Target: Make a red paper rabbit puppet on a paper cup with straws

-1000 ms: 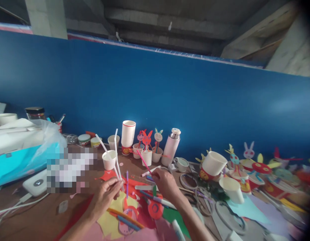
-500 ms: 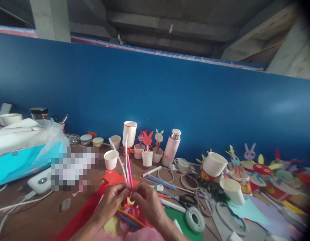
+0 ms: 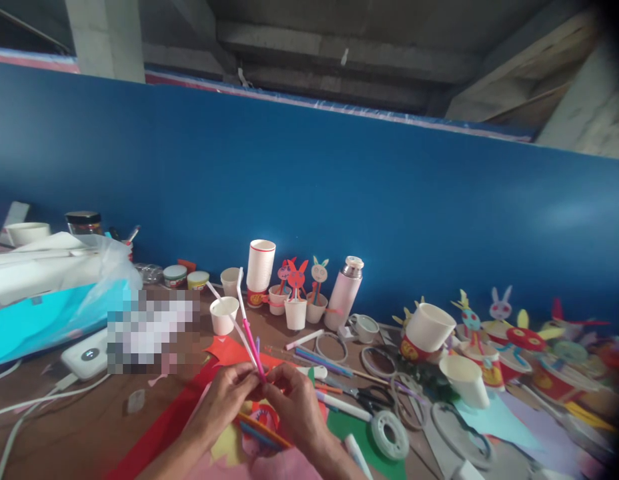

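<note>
Head view: left hand (image 3: 224,400) and right hand (image 3: 297,403) pinch straws (image 3: 252,343); rabbit figures (image 3: 297,275) stand in cups (image 3: 295,316).

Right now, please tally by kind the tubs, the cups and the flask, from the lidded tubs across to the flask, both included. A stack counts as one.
Lidded tubs: 2
Single cups without rabbit figure: 2
Cup stack: 1
Cups with rabbit figure: 3
Flask: 1
Total: 9
</note>
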Tool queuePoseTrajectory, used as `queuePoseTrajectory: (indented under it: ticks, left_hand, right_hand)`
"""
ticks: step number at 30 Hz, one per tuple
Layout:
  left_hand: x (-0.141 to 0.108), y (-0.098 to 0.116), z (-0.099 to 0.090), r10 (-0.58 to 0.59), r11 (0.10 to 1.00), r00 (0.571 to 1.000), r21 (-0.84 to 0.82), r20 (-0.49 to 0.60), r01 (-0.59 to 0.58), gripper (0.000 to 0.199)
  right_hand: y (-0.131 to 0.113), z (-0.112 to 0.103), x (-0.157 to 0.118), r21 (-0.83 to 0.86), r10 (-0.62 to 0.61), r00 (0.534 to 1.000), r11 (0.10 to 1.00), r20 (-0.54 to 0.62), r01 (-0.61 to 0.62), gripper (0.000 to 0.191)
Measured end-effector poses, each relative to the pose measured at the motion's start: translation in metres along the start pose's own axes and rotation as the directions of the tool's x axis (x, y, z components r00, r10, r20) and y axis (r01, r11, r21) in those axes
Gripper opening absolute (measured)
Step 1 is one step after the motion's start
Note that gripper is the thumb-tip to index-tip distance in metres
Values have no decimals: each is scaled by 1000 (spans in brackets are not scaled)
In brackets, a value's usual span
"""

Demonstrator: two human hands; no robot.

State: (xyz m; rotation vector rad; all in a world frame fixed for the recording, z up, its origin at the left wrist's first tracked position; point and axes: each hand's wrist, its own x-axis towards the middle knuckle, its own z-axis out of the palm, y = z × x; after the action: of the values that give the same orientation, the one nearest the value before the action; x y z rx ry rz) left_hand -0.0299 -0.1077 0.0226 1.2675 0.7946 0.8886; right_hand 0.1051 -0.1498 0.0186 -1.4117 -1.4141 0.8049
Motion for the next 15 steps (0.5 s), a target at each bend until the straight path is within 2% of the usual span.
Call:
queuePoseTrajectory:
  ticks: [9, 15]
  left_hand:
    - [0, 1, -1, -96, 994, 995, -61, -17, 95, 17]
    - [-2, 5, 1, -45, 999, 997, 22, 55, 44, 28]
  right_hand:
    - [7, 2, 3, 35, 33, 999, 999, -3, -33, 7]
    - [7, 0, 2, 49, 60, 998, 997, -3, -60, 14]
